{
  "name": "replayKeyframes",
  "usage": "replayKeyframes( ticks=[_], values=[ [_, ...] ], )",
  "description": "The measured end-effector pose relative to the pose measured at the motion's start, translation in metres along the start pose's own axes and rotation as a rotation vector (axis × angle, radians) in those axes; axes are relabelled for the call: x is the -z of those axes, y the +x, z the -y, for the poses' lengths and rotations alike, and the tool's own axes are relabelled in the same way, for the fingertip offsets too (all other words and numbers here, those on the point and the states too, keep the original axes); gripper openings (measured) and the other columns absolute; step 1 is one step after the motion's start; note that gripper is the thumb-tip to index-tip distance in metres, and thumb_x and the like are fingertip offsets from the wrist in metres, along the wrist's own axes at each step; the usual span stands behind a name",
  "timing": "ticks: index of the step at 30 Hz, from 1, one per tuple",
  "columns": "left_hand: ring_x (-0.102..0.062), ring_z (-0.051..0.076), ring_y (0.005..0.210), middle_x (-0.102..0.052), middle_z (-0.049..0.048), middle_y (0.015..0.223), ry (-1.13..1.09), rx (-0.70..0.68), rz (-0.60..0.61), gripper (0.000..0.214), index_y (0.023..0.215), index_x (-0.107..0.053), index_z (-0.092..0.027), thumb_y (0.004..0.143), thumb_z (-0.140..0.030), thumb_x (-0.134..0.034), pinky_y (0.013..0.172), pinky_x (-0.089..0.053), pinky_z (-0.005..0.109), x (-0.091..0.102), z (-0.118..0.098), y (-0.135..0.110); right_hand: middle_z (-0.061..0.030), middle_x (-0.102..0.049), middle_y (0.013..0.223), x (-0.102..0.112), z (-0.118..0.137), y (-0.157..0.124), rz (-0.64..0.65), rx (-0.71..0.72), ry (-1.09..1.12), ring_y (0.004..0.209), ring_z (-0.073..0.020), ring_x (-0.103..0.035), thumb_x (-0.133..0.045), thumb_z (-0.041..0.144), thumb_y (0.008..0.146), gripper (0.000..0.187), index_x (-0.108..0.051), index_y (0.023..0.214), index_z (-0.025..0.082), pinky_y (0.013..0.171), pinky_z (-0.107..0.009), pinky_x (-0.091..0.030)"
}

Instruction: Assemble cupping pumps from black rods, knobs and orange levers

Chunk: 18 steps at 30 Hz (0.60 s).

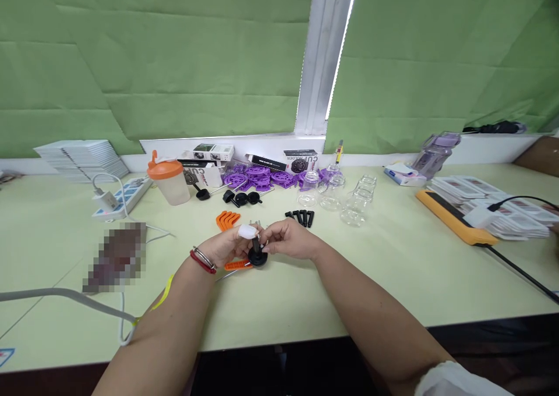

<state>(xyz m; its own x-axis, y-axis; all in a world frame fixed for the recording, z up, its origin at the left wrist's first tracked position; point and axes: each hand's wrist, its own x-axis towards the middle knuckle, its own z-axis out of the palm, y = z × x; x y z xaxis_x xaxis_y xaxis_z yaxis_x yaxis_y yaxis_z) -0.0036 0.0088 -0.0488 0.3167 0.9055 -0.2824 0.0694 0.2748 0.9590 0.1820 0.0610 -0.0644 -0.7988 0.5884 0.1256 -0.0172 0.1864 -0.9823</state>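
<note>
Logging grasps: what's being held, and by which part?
A black round-based part, by its upright stem, in the left hand. The right hand is at it too; exact contact unclear.

A: Finish on the part you've got?
Me: Black part [257, 259] I'm holding looks plastic, smooth, slight sheen.
A: Other stuff in front of you?
Me: Purple parts [258, 178]: plastic, glossy. Orange pieces [224, 220]: smooth plastic. Clear containers [358, 201]: transparent, shiny; glass or plastic, can't tell. Shaker [177, 193]: translucent plastic, frosted-looking body.
A: Metal?
Me: Silver bangle [206, 257] I'm wearing, polished.
A: Surfaces?
Me: Tabletop [393, 279] smooth, low sheen. Green covering [196, 52] matt, creased; cloth or paper, can't tell.
</note>
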Motion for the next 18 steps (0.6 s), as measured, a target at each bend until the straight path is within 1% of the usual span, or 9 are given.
replayKeyframes(
  ticks=[3,4,12,18],
  values=[
    [-0.035,0.012,0.05,-0.041,-0.0027,0.055,-0.035,0.021,0.053,0.026,0.073,-0.05,-0.021,0.06,-0.043,-0.057,0.051,-0.024,0.025,-0.0007,-0.0009,0.0001,-0.0005,-0.063,0.07,0.0004,0.0006,-0.0006,0.014,0.011,-0.012,0.06,-0.0095,-0.053,-0.072,0.022,0.064,0.017,-0.067,0.077,0.012,0.061,-0.025,-0.044],
    [-0.034,0.012,0.05,-0.04,-0.003,0.054,-0.041,0.023,0.054,0.027,0.073,-0.049,-0.021,0.06,-0.043,-0.058,0.051,-0.024,0.025,-0.0011,-0.0016,0.0001,-0.0007,-0.063,0.07,0.0005,0.0005,-0.0008,0.018,0.013,-0.016,0.06,-0.0095,-0.053,-0.072,0.022,0.065,0.017,-0.067,0.078,0.012,0.061,-0.025,-0.044],
    [-0.038,0.012,0.053,-0.045,-0.0028,0.058,-0.033,0.041,0.037,0.03,0.074,-0.049,-0.021,0.06,-0.045,-0.059,0.053,-0.028,0.024,-0.0041,-0.0058,-0.0017,-0.0007,-0.061,0.069,0.0001,-0.0039,0.0,0.003,0.034,-0.033,0.06,-0.0097,-0.053,-0.068,0.022,0.069,0.014,-0.067,0.078,0.011,0.061,-0.026,-0.046],
    [-0.039,0.012,0.052,-0.044,-0.0033,0.057,-0.039,0.044,0.014,0.03,0.072,-0.049,-0.021,0.057,-0.044,-0.06,0.051,-0.027,0.023,-0.006,-0.0065,-0.0021,-0.0003,-0.061,0.069,-0.0011,-0.0028,-0.0005,-0.001,0.032,-0.038,0.06,-0.0095,-0.053,-0.066,0.021,0.069,0.013,-0.067,0.078,0.012,0.06,-0.025,-0.045]
  ],
)
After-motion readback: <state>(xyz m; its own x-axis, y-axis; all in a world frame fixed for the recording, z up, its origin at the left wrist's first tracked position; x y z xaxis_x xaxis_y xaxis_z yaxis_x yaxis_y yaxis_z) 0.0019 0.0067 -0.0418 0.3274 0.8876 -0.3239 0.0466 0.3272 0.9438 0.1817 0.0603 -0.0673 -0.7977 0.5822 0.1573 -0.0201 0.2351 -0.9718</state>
